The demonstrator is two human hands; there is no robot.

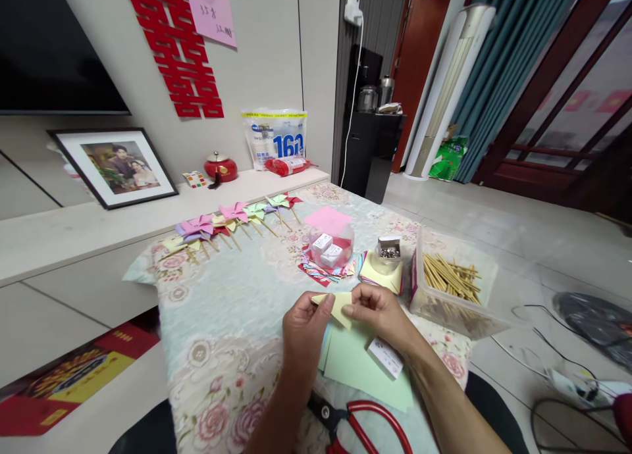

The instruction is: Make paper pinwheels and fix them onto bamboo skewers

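Red scissors [365, 422] lie nearest, below two hands folding yellow paper [340, 306].
Over the floral tablecloth [222, 322] and green sheet [360, 368], left hand [306, 329] and right hand [380, 312] pinch the paper mid-table; an uneven pinch could skew the crease, I judge.

Pale yellow paper piece [340, 305] pinched between my left hand [303, 322] and my right hand [378, 312], held just above table. Paper small, partly folded: pointed corner sticks out left past my left thumb, another point hangs down between my hands. Creased flat, tilted slightly down toward right. My left fingertips grip its left edge, my right thumb and fingers grip its right edge. It hovers over light green sheet [363, 368] lying flat on table beneath my wrists.
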